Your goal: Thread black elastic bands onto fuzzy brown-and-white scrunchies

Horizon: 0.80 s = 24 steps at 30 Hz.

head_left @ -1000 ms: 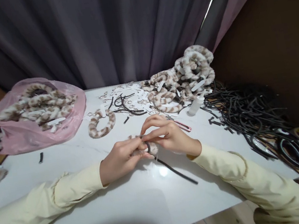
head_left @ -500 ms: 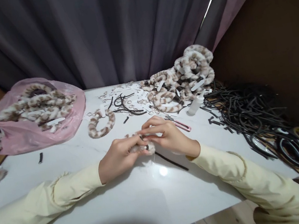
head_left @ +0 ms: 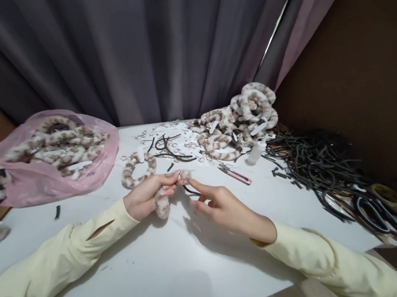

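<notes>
My left hand (head_left: 149,195) is closed on a furry brown-and-white strap (head_left: 162,205), pinching it near its end above the table. The strap bends, one part hanging below my fingers and a tuft sticking out past the fingertips. A black cord (head_left: 191,190) runs from beside the tuft toward my right hand. My right hand (head_left: 227,210) has its index finger stretched out to the tuft, with the thumb apart below; nothing shows firmly gripped in it. Just behind my left hand lies a finished-looking furry ring (head_left: 126,174) with a white tag.
A pink plastic bag (head_left: 110,169) of furry rings stands at left. Pink-handled thread snips (head_left: 236,174) and a small white bottle (head_left: 255,153) lie beyond my right hand. Furry rings (head_left: 252,103) are piled at the back, and black cords (head_left: 309,165) heap at right.
My hands have moved apart. The left has turned and lifted the strap, showing its hanging part; the right has drawn back with its index finger extended. The head view has shifted slightly.
</notes>
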Each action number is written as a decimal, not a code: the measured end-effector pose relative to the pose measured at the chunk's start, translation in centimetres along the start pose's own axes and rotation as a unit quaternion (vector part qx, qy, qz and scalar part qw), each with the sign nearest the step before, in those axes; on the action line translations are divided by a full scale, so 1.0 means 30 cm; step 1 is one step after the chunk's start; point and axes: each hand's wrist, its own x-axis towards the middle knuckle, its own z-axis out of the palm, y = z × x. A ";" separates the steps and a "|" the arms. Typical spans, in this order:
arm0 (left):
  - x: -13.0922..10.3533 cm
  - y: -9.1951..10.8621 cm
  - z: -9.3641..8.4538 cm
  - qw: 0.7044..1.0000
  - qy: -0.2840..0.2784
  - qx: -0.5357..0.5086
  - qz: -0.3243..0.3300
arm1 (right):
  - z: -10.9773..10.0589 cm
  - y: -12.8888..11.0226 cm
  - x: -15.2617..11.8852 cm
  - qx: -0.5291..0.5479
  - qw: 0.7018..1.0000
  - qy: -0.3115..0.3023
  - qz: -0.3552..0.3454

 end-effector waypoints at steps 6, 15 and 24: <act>-0.013 -0.005 0.007 0.993 0.016 0.082 0.078 | 0.040 0.008 0.068 0.265 0.961 -0.045 0.059; -0.013 -0.067 0.011 0.800 0.159 0.457 0.356 | -0.016 -0.032 0.035 0.020 0.999 -0.027 0.002; -0.013 -0.078 -0.008 0.762 0.032 0.542 0.352 | -0.050 -0.013 0.006 -0.198 0.974 -0.003 -0.110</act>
